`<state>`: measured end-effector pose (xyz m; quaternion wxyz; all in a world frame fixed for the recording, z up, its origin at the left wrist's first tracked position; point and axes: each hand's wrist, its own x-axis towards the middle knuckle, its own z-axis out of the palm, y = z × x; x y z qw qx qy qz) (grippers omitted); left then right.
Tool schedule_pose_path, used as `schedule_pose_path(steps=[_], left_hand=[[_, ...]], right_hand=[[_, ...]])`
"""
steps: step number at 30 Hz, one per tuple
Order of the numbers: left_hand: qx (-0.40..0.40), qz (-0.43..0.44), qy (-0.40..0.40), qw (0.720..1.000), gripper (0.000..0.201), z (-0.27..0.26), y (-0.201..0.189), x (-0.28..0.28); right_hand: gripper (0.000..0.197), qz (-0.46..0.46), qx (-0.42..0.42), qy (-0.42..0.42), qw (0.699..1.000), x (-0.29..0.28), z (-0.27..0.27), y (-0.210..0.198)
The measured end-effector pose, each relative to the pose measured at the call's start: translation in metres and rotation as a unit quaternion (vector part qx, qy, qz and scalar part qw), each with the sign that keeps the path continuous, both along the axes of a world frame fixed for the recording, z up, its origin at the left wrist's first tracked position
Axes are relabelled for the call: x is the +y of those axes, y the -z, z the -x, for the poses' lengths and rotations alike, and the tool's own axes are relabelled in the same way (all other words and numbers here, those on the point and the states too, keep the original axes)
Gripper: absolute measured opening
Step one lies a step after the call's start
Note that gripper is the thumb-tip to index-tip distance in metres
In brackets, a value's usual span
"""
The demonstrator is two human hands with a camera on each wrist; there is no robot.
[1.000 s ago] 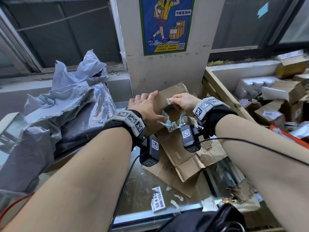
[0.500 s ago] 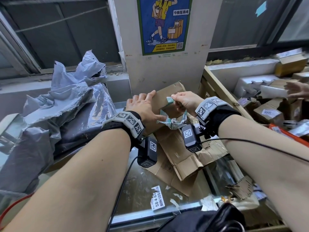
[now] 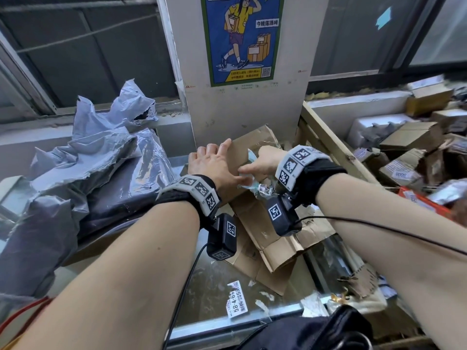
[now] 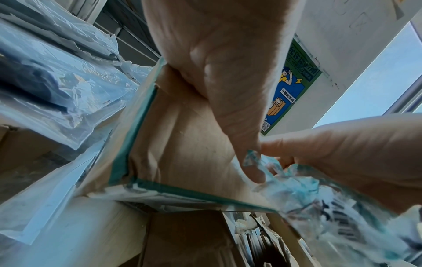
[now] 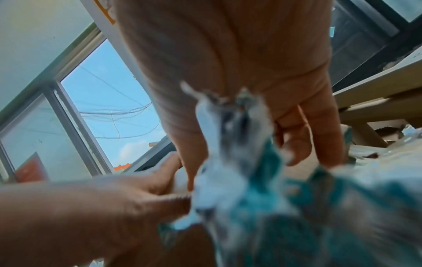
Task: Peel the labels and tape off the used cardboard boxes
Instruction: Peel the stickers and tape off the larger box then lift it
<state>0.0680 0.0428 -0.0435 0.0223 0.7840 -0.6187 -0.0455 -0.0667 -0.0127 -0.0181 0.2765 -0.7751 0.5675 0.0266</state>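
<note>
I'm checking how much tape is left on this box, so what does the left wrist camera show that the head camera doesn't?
Only the left wrist view shows the teal tape still stuck along the cardboard box edges, meeting at a corner, under the left hand. Only the head view shows the torn label lying on the glass surface, the grey plastic bags and the pile of boxes to the right. Both show the left hand flat on the box while the right hand holds a crumpled wad of peeled tape, and the poster behind.
</note>
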Motion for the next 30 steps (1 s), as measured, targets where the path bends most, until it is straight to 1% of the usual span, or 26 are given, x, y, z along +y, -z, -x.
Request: schedule_pose_path(steps=[3,9,13,16,22,28,30], left_hand=[[-0.003,0.012,0.0,1.0,0.112,0.001,0.001,0.001],[-0.001,0.01,0.003,1.0,0.114,0.003,0.002,0.002],[0.008,-0.002,0.016,1.0,0.119,-0.001,0.001,0.003],[-0.008,-0.002,0.027,1.0,0.124,-0.005,0.001,0.004],[-0.008,0.003,0.034,0.999,0.121,-0.003,0.0,0.003],[0.002,-0.004,0.029,1.0,0.119,-0.001,-0.001,0.003],[0.003,-0.005,0.03,1.0,0.119,-0.001,0.0,0.003]], right_hand=[[0.039,0.023,-0.002,0.018,1.0,0.005,-0.003,0.007],[0.044,0.002,-0.037,0.054,0.998,0.003,0.0,0.017],[0.034,-0.021,-0.102,0.039,0.994,0.004,0.001,0.019],[0.027,-0.046,-0.141,0.028,0.989,0.002,0.002,0.015],[0.011,-0.085,-0.166,0.013,0.982,0.0,0.009,0.008],[0.008,-0.119,-0.214,0.026,0.969,0.0,0.018,0.008],[0.007,-0.122,-0.214,0.034,0.969,-0.002,0.022,0.008]])
